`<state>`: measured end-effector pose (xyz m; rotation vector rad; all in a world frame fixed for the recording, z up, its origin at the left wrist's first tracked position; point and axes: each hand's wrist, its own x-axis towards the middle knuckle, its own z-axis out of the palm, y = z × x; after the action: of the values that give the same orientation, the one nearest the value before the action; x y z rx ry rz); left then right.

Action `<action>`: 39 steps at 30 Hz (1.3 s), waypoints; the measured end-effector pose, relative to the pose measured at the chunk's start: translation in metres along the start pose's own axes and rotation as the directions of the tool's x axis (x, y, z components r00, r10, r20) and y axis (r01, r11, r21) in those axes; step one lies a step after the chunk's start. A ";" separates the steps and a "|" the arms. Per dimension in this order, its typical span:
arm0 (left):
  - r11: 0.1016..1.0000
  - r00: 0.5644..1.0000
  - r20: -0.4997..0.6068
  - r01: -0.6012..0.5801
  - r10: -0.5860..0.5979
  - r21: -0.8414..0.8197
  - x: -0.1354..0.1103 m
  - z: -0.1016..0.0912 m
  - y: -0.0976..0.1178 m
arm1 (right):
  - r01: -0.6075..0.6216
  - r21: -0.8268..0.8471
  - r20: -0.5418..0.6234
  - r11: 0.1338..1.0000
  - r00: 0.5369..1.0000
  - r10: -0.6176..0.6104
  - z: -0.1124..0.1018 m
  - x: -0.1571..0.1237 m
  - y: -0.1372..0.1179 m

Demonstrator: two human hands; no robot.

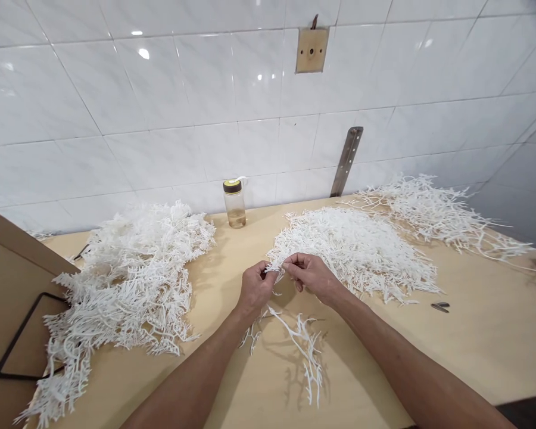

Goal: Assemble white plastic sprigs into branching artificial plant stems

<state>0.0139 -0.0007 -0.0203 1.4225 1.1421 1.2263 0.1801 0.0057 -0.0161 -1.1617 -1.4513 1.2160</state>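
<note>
My left hand (pixel 255 289) is closed on a white branched sprig (pixel 273 268), thumb and fingers pressed together. Close to its right, the thumb and forefinger of my right hand (pixel 310 275) pinch at the same sprig's tip; the exact contact is too small to make out. Below both hands, a longer white twiggy branch (pixel 297 336) reaches down over the table toward me. Just beyond my right hand lies a dense heap of small white sprigs (pixel 352 247). Left of my hands spreads another large heap of white branched pieces (pixel 134 280).
A capped bottle (pixel 236 205) stands near the tiled wall. Beside it a metal bracket (pixel 346 161) leans upright. Longer white branches (pixel 438 214) lie back right. Small metal snips (pixel 440 307) rest on the wooden table (pixel 482 339). A brown board with a black handle (pixel 15 351) borders the left.
</note>
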 end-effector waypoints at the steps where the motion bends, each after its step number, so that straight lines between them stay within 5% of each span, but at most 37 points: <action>1: 1.000 1.000 0.009 0.012 -0.012 -0.009 0.000 0.000 0.000 | 0.004 -0.027 0.000 1.000 1.000 -0.004 -0.001 0.000 0.000; 7: 1.000 1.000 0.013 0.016 -0.016 0.012 0.003 0.000 -0.002 | 0.032 -0.239 -0.070 0.970 0.996 -0.050 -0.005 -0.004 -0.007; 14: 0.997 1.000 -0.023 0.008 -0.006 0.075 0.004 0.005 0.001 | 0.017 -0.226 -0.057 0.974 0.998 -0.031 -0.007 -0.006 -0.009; 24: 0.992 0.987 0.115 0.100 -0.109 0.077 0.010 0.004 0.008 | 0.130 -0.375 -0.109 0.918 0.977 -0.183 -0.016 -0.004 -0.009; 32: 0.959 0.964 0.157 0.238 -0.215 -0.152 0.019 0.013 0.011 | 0.017 -0.198 -0.144 0.980 0.989 -0.046 -0.017 -0.006 -0.020; 39: 0.995 0.998 0.035 0.062 -0.060 -0.072 0.021 0.022 0.014 | -0.026 -0.046 -0.164 0.999 0.986 0.018 -0.022 -0.004 -0.019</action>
<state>0.0386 0.0164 -0.0058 1.3395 1.0994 1.1858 0.2006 0.0033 0.0054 -1.2818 -1.3539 1.0791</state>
